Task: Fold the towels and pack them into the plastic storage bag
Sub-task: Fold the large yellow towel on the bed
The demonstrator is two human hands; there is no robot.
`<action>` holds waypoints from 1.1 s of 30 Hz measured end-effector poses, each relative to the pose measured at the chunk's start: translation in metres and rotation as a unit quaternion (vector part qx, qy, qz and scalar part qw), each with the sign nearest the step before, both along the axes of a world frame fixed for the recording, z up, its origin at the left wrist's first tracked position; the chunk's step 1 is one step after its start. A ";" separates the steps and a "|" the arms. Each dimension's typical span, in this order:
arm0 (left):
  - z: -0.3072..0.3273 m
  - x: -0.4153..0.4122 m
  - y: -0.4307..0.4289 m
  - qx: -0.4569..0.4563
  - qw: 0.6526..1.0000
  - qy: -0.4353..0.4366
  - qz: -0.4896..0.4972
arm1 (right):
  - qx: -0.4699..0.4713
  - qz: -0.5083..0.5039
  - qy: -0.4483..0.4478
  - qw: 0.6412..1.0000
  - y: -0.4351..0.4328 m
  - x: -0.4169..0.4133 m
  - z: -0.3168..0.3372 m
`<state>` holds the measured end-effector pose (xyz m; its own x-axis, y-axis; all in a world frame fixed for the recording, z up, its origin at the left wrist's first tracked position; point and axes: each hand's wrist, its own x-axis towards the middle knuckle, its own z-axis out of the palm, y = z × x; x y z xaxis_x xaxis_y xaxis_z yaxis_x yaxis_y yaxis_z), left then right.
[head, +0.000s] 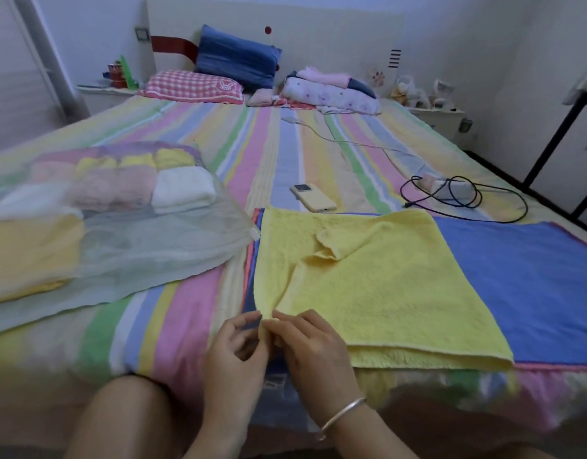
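Observation:
A yellow towel (378, 279) lies spread on the striped bed, partly doubled over, on top of a blue towel (524, 279). Both hands meet at its near left corner. My left hand (234, 356) and my right hand (313, 349) pinch that corner between fingers and thumbs. To the left lies the clear plastic storage bag (146, 240), with several folded towels inside it: white (183, 190), pink (116, 190) and yellow (30, 253).
A phone in a yellow case (313, 197) lies just beyond the yellow towel. A black cable with a charger (457, 193) coils at the right. Pillows (232, 58) and folded bedding (332, 91) sit at the headboard. The bed's near edge is at my knees.

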<state>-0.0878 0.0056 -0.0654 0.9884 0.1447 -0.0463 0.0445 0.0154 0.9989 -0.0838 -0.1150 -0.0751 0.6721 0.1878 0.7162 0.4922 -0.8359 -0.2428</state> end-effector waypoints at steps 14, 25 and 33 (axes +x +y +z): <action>0.005 -0.003 0.007 -0.004 1.000 0.023 0.003 | 0.121 -0.020 0.045 0.991 0.008 -0.016 -0.010; -0.005 0.010 0.015 0.030 0.995 0.097 -0.023 | 0.033 -0.101 0.206 0.973 -0.067 0.112 0.066; 0.000 0.018 0.009 0.049 0.989 0.140 -0.023 | -0.242 -0.143 0.384 0.880 -0.110 0.217 0.044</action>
<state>-0.0702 0.0141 -0.0652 0.9446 0.1175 -0.3066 0.3175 -0.0886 0.9441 0.1332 -0.2246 -0.0309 0.9922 0.0908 -0.0858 0.0916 -0.9958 0.0055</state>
